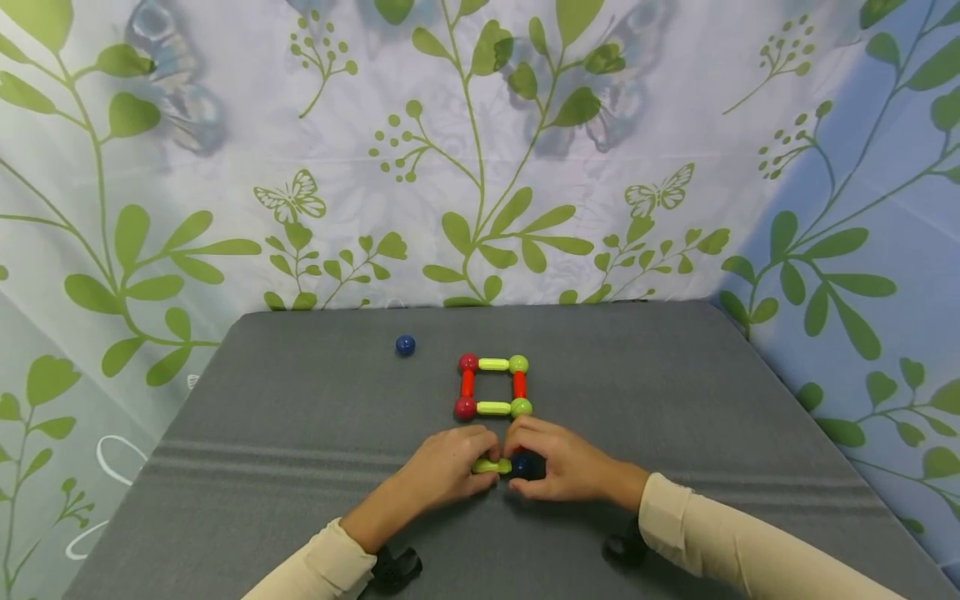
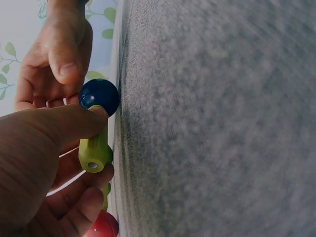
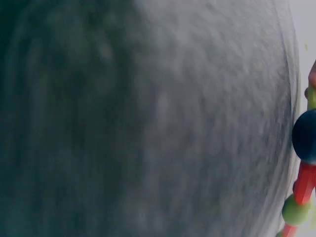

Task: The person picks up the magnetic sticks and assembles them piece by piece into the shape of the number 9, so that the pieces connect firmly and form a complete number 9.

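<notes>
My left hand [image 1: 453, 460] pinches a yellow-green rod [image 2: 94, 148] between thumb and fingers. The rod's far end meets a dark blue ball [image 2: 99, 96] sitting low at the table. Around and just above this ball is my right hand [image 1: 558, 461], its fingers loosely bent; in the left wrist view the thumb [image 2: 65, 69] shows apart from the ball. A red rod [image 3: 304, 183] runs from the blue ball to a green ball [image 3: 296, 211]. That green ball is a corner of a square of red rods, yellow-green rods [image 1: 493, 364], red balls [image 1: 466, 407] and green balls.
A loose blue ball [image 1: 405, 345] lies at the back left of the grey table [image 1: 300, 400]. Patterned curtains [image 1: 480, 167] stand behind and at the sides. Black wrist-worn gear [image 1: 396, 572] hangs below each wrist.
</notes>
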`<state>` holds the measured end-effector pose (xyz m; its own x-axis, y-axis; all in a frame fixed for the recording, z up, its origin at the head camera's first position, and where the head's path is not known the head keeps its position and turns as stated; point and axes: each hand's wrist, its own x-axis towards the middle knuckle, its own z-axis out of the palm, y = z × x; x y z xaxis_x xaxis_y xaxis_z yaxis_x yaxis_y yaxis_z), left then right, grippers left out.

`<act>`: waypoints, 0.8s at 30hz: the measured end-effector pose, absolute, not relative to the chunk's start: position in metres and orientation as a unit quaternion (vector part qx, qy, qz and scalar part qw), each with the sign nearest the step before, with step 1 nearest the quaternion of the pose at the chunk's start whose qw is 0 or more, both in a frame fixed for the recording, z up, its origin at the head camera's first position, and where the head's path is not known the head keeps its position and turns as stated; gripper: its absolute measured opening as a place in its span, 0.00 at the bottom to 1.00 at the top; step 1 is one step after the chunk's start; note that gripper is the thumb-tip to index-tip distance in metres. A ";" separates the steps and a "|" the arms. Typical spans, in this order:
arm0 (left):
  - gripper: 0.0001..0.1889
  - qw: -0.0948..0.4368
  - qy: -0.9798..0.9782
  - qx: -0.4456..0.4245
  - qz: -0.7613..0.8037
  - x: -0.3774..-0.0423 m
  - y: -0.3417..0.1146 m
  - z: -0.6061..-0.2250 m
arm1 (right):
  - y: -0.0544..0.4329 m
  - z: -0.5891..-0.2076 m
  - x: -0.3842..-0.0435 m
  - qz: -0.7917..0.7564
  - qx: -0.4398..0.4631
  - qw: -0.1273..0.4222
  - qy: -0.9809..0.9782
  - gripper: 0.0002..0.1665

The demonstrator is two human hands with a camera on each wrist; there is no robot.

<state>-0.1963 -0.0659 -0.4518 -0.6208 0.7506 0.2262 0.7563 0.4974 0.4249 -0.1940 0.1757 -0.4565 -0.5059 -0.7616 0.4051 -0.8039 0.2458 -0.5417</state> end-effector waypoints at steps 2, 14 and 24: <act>0.10 0.009 -0.860 -0.440 -0.259 -0.197 -0.067 -0.452 | 0.174 -0.459 -0.193 0.360 0.493 0.035 -0.791 0.19; 0.10 0.019 -0.849 -0.445 -0.284 -0.196 -0.069 -0.452 | 0.168 -0.465 -0.193 0.362 0.499 0.061 -0.785 0.17; 0.10 0.026 -0.842 -0.451 -0.294 -0.196 -0.071 -0.453 | 0.164 -0.467 -0.190 0.353 0.464 0.044 -0.811 0.15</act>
